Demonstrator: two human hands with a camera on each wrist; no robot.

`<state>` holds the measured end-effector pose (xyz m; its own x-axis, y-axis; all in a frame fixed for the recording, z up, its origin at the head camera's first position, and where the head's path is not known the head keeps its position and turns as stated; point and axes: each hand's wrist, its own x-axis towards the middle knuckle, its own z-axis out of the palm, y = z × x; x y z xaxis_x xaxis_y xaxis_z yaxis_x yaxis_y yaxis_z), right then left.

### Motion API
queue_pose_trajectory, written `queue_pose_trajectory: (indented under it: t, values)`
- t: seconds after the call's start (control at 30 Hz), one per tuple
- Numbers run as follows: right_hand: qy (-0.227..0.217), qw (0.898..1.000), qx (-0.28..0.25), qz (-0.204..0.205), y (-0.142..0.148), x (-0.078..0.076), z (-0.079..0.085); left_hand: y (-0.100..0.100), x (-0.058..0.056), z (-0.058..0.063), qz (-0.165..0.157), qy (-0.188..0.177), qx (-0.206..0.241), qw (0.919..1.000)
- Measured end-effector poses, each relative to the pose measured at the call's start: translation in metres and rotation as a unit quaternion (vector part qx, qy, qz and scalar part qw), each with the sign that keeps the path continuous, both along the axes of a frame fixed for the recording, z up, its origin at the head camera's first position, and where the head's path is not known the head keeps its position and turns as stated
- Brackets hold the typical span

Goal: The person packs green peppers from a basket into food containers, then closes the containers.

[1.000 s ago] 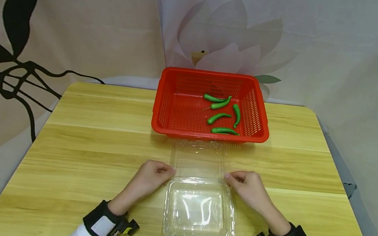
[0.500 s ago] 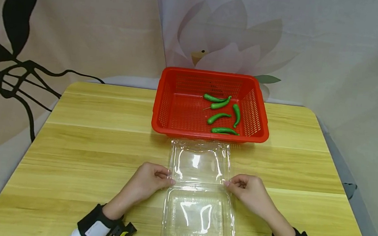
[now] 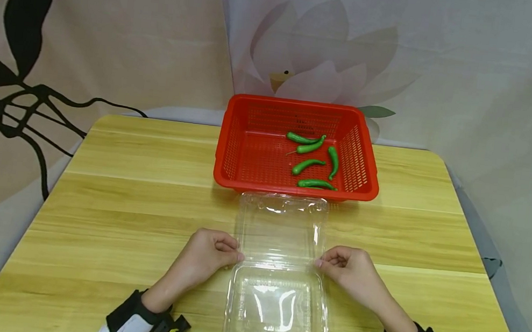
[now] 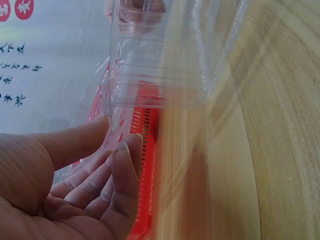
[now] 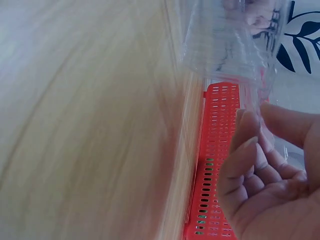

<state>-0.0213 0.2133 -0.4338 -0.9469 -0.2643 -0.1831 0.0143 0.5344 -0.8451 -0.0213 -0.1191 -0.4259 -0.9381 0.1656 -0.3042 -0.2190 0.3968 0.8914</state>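
Observation:
A clear plastic clamshell box point(image 3: 276, 318) lies unfolded at the middle of the table, its base towards me and its lid point(image 3: 281, 230) towards the red basket. My left hand point(image 3: 210, 252) pinches the box's left edge by the hinge between thumb and fingers. On the other side my right hand point(image 3: 350, 267) pinches the right edge at the same height. Both wrist views show the thin plastic rim between the thumb point(image 4: 82, 145) and forefinger, with the other fingers bent behind it. The lid's far edge overlaps the front of the basket in the head view.
A red perforated basket point(image 3: 259, 160) stands at the back of the table with several green chili peppers point(image 3: 308, 166) in its right half. The wooden table point(image 3: 135, 201) ends at a printed cloth backdrop point(image 3: 451, 72).
Both hands have come slightly towards me while holding the box. The lid has changed its tilt and now shows its full outline in front of the basket.

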Motion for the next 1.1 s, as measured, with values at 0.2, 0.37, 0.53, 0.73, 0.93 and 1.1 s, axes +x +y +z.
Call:
queue_pose_trajectory:
  t: [0.2,0.37,0.53,0.73,0.93,1.1]
  values:
    - [-0.014,1.000,-0.020,-0.010,-0.003,-0.003,0.001,0.001,-0.003,0.000,0.008,-0.009,0.027,0.9996]
    - [-0.007,0.999,-0.027,-0.024,-0.006,-0.009,0.001,0.001,-0.005,-0.002,0.021,-0.026,0.044,0.9985]
    - [0.005,0.998,-0.040,-0.039,-0.009,-0.014,-0.001,0.001,-0.007,-0.005,0.030,-0.041,0.060,0.9969]
    - [0.010,0.998,-0.054,-0.038,-0.013,-0.019,-0.002,0.000,-0.009,-0.009,0.023,-0.054,0.075,0.9955]
    - [0.019,0.998,-0.048,-0.037,-0.019,-0.026,-0.004,-0.001,-0.010,-0.010,0.032,-0.053,0.064,0.9960]
    - [0.007,0.997,-0.066,-0.046,-0.024,-0.032,-0.004,-0.002,-0.010,-0.009,0.051,-0.060,0.083,0.9935]
